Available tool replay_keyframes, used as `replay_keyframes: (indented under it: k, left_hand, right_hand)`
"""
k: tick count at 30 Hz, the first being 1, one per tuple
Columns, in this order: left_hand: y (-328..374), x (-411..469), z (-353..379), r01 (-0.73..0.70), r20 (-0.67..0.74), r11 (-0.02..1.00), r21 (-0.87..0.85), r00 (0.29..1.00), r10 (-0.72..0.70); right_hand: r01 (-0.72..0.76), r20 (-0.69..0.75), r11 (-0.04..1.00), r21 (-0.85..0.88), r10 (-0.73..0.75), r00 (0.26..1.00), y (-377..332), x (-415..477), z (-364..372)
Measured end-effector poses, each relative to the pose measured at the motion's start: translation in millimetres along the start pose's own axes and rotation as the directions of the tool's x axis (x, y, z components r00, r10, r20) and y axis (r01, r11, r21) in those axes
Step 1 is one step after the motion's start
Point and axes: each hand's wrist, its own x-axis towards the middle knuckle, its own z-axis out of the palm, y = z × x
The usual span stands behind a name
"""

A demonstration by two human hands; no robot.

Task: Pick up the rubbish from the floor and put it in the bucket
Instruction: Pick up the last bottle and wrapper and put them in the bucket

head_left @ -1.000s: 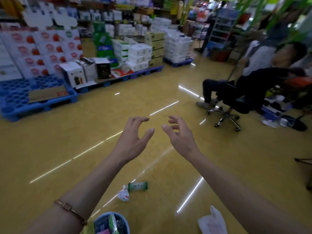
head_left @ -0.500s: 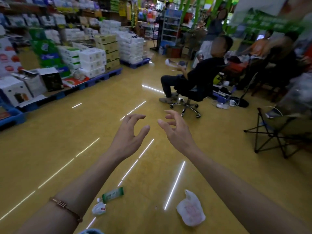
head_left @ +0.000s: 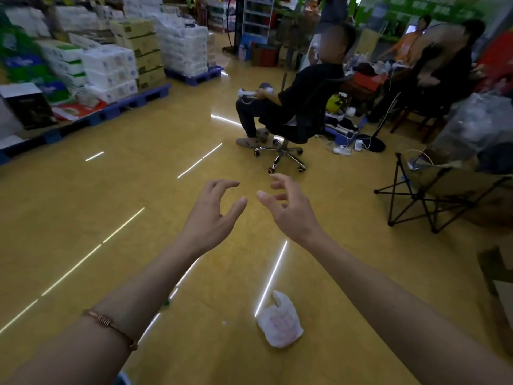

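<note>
A crumpled white plastic bag (head_left: 279, 323) lies on the yellow floor, low in the view and between my forearms. My left hand (head_left: 211, 218) and my right hand (head_left: 288, 212) are both held out in front of me above the floor, fingers spread and curled, holding nothing. They hover well beyond the bag, not touching it. A sliver of the blue bucket (head_left: 123, 379) shows at the bottom edge under my left forearm. A tiny green bit of wrapper (head_left: 166, 302) peeks out beside my left forearm.
A person sits on a wheeled office chair (head_left: 281, 151) straight ahead. A folding camp chair (head_left: 433, 195) stands at the right, with cardboard (head_left: 499, 276) nearer. Blue pallets (head_left: 111, 111) stacked with boxes line the left. Cables and a power strip (head_left: 342, 150) lie behind the chair.
The view has swung to the right: the white bag has come toward the middle, the green wrapper and bucket have slid under my left arm. Both hands keep the same open pose.
</note>
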Motion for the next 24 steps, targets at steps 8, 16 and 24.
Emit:
replay_keyframes:
  k: [8,16,24]
  left_hand:
    - [-12.8,5.5,44.3,0.076,-0.018,0.997,0.029,0.997,-0.076]
    - [-59.1,5.8,52.4,0.175,-0.001,0.981,0.079,0.984,-0.176]
    - [-136.4,11.6,39.1,0.247,0.011,0.96,0.134,0.968,-0.251]
  right_hand:
    - [-0.028,0.073,1.0,0.012,0.027,0.997,54.6,21.3,-13.1]
    - [-0.074,0.159,0.997,0.028,0.068,0.985,88.3,42.5,21.6]
    - [-0.141,0.247,0.99,-0.019,0.142,0.959,121.1,55.6,77.3]
